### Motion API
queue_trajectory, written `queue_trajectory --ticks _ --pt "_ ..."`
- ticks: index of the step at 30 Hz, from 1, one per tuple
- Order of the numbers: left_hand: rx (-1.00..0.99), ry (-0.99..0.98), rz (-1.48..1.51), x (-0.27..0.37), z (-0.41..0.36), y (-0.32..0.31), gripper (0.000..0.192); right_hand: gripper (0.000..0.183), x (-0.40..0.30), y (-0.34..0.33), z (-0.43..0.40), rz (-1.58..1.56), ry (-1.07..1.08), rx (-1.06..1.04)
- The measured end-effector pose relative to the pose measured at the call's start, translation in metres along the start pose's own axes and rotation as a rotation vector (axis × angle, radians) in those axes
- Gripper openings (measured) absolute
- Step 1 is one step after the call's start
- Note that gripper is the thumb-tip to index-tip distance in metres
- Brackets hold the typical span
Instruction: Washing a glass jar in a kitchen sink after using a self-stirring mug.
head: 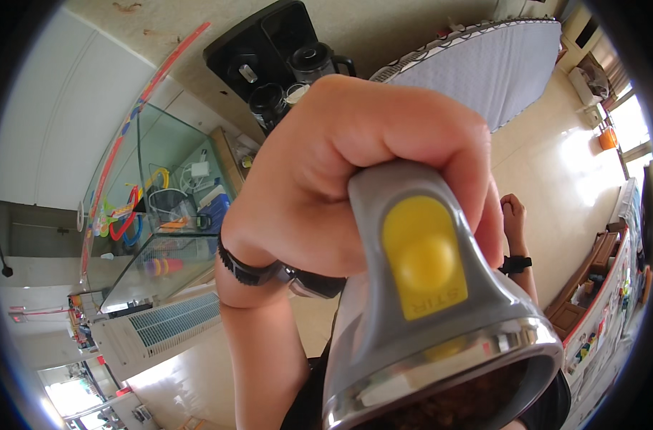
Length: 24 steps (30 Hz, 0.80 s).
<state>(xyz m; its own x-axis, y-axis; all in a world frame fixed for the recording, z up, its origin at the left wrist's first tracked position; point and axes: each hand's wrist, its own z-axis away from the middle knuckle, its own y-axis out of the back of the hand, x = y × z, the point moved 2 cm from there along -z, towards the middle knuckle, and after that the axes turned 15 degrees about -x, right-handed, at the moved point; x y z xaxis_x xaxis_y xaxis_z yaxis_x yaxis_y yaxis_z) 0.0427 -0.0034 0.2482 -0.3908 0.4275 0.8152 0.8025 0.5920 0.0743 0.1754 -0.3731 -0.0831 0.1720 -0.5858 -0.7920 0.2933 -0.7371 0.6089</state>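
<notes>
Close to the camera, my left hand is closed around the grey handle of a self-stirring mug. A watch with a dark band is on that wrist. On the handle's top sits a yellow button marked STIR. The mug has a shiny metal rim, and its mouth faces the camera, with dark brown contents partly visible inside. Farther off at the right, my right hand hangs with its fingers curled and nothing visible in them. It wears a black wristband, and my left hand's fingers partly overlap it in view.
A black appliance with jars stands at the top. An ironing board is at the upper right. At the left, a glass tank holds toys and cables above a white slatted unit. Brown drawers stand at the right.
</notes>
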Motion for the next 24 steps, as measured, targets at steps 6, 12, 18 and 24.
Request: queue_trajectory --ticks 6,12,18,24 --pt "-0.026 0.072 0.032 0.004 0.002 0.003 0.020 0.015 0.003 -0.005 -0.004 -0.038 0.006 -0.035" --pt "0.022 0.028 0.051 0.001 0.004 0.001 0.021 0.015 -0.006 -0.005 -0.002 0.010 0.015 -0.024" --pt "-0.011 -0.120 -0.079 -0.006 0.000 0.010 0.020 0.015 0.028 -0.007 -0.008 -0.041 0.044 -0.033" --pt "0.123 0.011 -0.154 -0.006 0.003 0.005 0.020 0.015 0.019 -0.006 -0.009 -0.026 0.000 -0.054"
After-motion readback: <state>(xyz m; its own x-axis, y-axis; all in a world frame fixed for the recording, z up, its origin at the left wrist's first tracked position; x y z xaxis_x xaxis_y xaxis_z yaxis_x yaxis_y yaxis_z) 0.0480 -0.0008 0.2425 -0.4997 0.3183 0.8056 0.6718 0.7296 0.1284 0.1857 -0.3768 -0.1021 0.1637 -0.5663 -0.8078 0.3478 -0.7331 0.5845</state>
